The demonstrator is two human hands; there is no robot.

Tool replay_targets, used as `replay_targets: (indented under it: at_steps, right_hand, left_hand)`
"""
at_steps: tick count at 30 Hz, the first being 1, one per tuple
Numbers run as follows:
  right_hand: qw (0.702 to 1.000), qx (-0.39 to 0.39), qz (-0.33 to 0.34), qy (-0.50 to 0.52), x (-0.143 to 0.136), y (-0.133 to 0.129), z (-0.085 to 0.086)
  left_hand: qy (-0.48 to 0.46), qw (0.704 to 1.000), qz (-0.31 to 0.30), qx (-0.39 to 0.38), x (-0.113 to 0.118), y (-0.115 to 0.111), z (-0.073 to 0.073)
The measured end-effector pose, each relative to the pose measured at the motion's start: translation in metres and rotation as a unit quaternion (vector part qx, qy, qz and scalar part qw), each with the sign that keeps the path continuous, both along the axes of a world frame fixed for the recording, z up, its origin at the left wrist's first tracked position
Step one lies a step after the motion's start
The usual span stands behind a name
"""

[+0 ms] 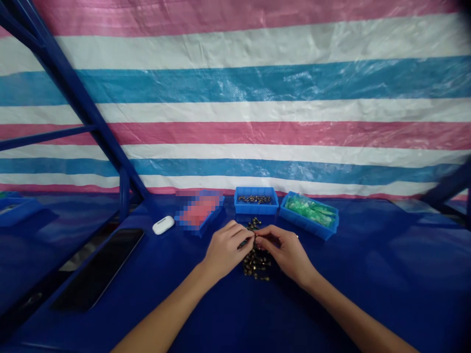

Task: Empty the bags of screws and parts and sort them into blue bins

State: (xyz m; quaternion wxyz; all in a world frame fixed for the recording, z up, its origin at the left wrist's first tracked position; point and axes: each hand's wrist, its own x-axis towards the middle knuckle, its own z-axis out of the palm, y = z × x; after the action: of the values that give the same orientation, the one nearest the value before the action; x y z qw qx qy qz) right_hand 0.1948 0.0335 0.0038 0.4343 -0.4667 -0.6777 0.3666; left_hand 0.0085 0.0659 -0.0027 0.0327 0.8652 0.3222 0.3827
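Note:
My left hand (pixel 228 247) and my right hand (pixel 286 249) meet fingertip to fingertip over a pile of small brass-coloured metal parts (pixel 257 267) on the blue table. Both hands are closed in a pinch. Whatever lies between the fingertips is too small and too covered to name. The pile spreads in front of and behind the fingers. Just beyond the hands stands a blue tray (pixel 256 209) with more small metal parts in it.
A blue tray (pixel 309 226) of green bagged pieces stands right; another (pixel 211 219), contents pixelated red, stands left. Further left lie a white case (pixel 163 225) and a black phone (pixel 101 267). A blue metal frame (pixel 83 105) rises left before a striped sheet (pixel 257 83).

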Motion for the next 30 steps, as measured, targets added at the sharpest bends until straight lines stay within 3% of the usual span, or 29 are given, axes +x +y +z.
replay_targets:
  at_steps: [4,8,11,13,19,23,26,30]
  right_hand:
    - [0.999,0.042,-0.014,-0.018,0.002,0.014,0.012]
    - [0.976,0.169,-0.066,-0.120,0.007,0.055,0.037]
    - [0.958,0.192,-0.088,-0.194,0.011,0.081,0.046]
    - [0.951,0.185,-0.089,-0.230,0.014,0.084,0.039]
    - [0.919,0.153,-0.024,-0.362,0.017,0.063,-0.005]
    - [0.908,0.156,-0.021,-0.388,0.016,0.059,-0.013]
    - [0.927,0.145,-0.022,-0.346,0.017,0.056,-0.009]
    - [0.971,0.110,-0.021,-0.209,0.017,0.040,-0.002]
  left_hand:
    - [0.021,0.999,0.039,0.029,-0.006,0.005,0.004]
    - [0.060,0.991,0.105,0.058,-0.019,0.016,0.006]
    - [0.105,0.984,0.128,0.062,-0.026,0.021,0.005]
    - [0.126,0.981,0.131,0.060,-0.028,0.022,0.004]
    - [0.150,0.979,0.127,0.053,-0.026,0.020,0.003]
    - [0.146,0.980,0.128,0.044,-0.026,0.020,0.003]
    - [0.133,0.982,0.129,0.036,-0.026,0.020,0.002]
    - [0.101,0.988,0.120,-0.001,-0.023,0.018,0.002]
